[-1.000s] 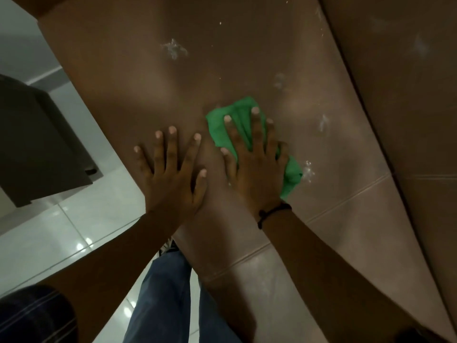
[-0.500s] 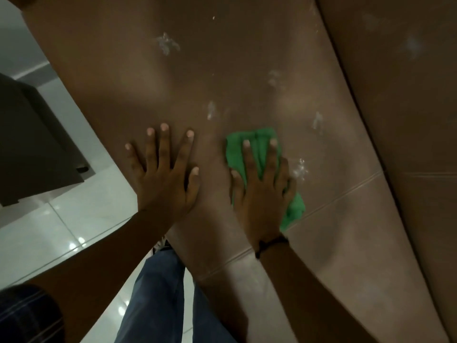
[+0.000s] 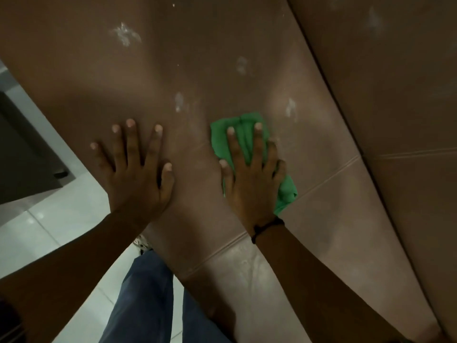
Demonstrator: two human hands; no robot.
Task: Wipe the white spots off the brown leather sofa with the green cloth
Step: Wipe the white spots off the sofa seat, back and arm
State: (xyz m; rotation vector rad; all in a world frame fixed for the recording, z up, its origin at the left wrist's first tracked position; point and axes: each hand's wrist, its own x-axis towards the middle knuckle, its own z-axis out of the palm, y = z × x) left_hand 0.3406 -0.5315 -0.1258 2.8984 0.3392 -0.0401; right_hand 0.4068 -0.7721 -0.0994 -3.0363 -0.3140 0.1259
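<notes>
Two hands are pressing on the sofa (image 3: 222, 70). The left hand (image 3: 138, 179) is lying open and flat; the right hand (image 3: 252, 184) is spread flat over one cloth (image 3: 286, 191) mid-frame. Five white spots (image 3: 125, 34) are showing above.

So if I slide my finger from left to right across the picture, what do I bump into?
Dark cabinet → left hand → right hand pressing the green cloth → sofa back cushion.

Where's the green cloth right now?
Head view, right of centre: the green cloth lies flat on the brown leather sofa seat under the right hand, just below-left of a white spot.
</notes>
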